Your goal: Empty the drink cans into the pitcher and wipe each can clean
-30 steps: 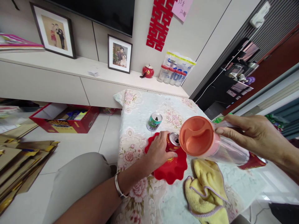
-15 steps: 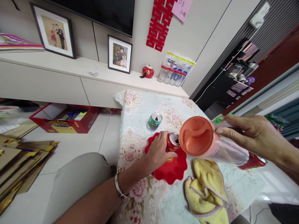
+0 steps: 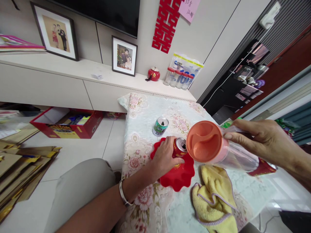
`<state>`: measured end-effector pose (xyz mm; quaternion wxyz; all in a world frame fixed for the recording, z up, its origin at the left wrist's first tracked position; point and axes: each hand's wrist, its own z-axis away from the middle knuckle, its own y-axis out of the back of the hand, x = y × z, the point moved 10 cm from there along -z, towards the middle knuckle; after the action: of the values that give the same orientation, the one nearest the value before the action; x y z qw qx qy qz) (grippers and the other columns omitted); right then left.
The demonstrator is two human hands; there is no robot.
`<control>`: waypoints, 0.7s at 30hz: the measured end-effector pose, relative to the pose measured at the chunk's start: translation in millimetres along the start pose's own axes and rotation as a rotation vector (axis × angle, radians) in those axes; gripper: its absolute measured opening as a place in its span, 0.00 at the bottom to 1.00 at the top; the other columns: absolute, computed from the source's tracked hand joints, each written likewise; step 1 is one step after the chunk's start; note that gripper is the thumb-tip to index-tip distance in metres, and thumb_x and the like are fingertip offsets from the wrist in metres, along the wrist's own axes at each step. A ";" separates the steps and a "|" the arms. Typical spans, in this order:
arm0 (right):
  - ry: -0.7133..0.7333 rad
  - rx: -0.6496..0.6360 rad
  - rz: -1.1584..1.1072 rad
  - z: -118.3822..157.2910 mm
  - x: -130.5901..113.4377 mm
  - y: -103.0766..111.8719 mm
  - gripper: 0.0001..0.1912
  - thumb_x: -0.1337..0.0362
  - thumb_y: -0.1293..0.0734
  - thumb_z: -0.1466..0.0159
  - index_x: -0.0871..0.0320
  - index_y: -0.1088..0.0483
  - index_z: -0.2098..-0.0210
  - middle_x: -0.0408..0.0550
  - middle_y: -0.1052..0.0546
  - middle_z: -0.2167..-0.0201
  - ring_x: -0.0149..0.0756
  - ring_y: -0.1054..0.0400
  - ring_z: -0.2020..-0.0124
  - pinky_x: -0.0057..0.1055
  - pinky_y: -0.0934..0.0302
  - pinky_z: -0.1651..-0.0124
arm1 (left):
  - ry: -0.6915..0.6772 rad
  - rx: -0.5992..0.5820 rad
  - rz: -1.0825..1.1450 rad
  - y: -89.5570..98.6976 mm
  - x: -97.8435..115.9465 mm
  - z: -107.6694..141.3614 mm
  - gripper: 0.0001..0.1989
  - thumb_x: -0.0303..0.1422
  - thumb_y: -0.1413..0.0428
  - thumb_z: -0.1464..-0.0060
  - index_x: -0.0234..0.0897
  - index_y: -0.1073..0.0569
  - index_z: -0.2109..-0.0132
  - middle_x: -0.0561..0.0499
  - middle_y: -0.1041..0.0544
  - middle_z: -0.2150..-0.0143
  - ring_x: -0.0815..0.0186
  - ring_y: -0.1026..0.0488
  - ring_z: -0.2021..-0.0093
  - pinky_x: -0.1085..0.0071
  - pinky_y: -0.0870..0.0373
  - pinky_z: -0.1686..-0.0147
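Clasps red can (image 3: 179, 152) on scalloped red dish (image 3: 179, 179) with left grip (image 3: 164, 157), pinches tipped orange-topped pitcher (image 3: 207, 144) by handle (image 3: 234, 128) with right grip (image 3: 266, 139)

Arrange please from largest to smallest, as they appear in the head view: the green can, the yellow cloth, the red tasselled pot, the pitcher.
1. Pitcher and yellow cloth, too alike to rank
2. Green can
3. Red tasselled pot

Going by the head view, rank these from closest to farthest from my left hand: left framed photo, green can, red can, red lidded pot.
1. Red can: against your left hand, on its right.
2. Green can: on the table, just beyond the hand.
3. Red lidded pot: on the cabinet past the table.
4. Left framed photo: same cabinet, far left.
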<state>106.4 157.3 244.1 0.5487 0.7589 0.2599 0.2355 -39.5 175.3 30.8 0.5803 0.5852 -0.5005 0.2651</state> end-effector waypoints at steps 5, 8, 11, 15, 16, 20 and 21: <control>0.015 0.009 0.017 0.3 -3.2 1.5 0.25 0.43 0.37 0.30 0.55 0.31 0.74 0.35 0.40 0.87 0.26 0.46 0.87 0.26 0.52 0.83 | 0.003 -0.004 -0.012 -0.4 -0.3 -0.2 0.32 0.29 0.31 0.53 0.42 0.39 0.45 0.44 0.29 0.43 0.51 0.31 0.40 0.53 0.34 0.40; 0.019 0.004 0.016 0.3 -4.1 1.7 0.25 0.44 0.37 0.30 0.55 0.31 0.73 0.35 0.40 0.87 0.26 0.46 0.87 0.26 0.52 0.83 | 0.003 -0.008 -0.016 -1.2 -0.7 -0.4 0.33 0.29 0.31 0.53 0.43 0.40 0.45 0.45 0.29 0.43 0.51 0.31 0.39 0.53 0.34 0.40; 0.016 0.011 0.018 -1.1 -4.7 2.7 0.26 0.43 0.38 0.30 0.55 0.31 0.74 0.35 0.40 0.87 0.26 0.46 0.87 0.26 0.52 0.83 | -0.001 -0.006 -0.021 -1.5 -1.0 -0.6 0.33 0.29 0.31 0.53 0.42 0.40 0.45 0.43 0.29 0.43 0.50 0.31 0.39 0.53 0.34 0.39; 0.009 0.005 0.002 -2.8 -5.1 2.3 0.26 0.42 0.38 0.31 0.55 0.29 0.74 0.36 0.39 0.88 0.27 0.45 0.87 0.27 0.52 0.83 | -0.003 -0.002 -0.021 -1.5 -1.4 -0.5 0.33 0.28 0.31 0.53 0.42 0.39 0.45 0.43 0.28 0.43 0.50 0.31 0.39 0.53 0.34 0.40; 0.006 0.001 0.000 -2.9 -4.7 1.9 0.26 0.42 0.38 0.31 0.55 0.29 0.74 0.36 0.38 0.88 0.27 0.45 0.87 0.27 0.52 0.83 | -0.004 -0.001 -0.020 -1.3 -1.2 -0.4 0.33 0.28 0.31 0.53 0.42 0.39 0.45 0.44 0.28 0.43 0.50 0.30 0.39 0.53 0.34 0.40; 0.006 0.002 0.001 -1.8 -2.6 1.4 0.25 0.43 0.37 0.30 0.55 0.30 0.74 0.36 0.39 0.87 0.27 0.45 0.87 0.27 0.52 0.82 | -0.004 -0.003 -0.017 -1.1 -0.8 -0.4 0.33 0.29 0.31 0.53 0.42 0.39 0.45 0.43 0.29 0.43 0.50 0.30 0.39 0.52 0.34 0.40; 0.006 0.000 0.000 -1.5 -2.2 1.1 0.25 0.43 0.37 0.30 0.55 0.30 0.74 0.35 0.39 0.87 0.27 0.45 0.87 0.27 0.52 0.82 | -0.002 -0.003 -0.016 -1.2 -1.1 -0.5 0.33 0.29 0.31 0.53 0.42 0.39 0.45 0.44 0.29 0.43 0.50 0.30 0.40 0.52 0.33 0.40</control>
<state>103.9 156.7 245.5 0.5477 0.7583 0.2616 0.2377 -38.7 175.9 29.4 0.5828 0.5885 -0.4969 0.2590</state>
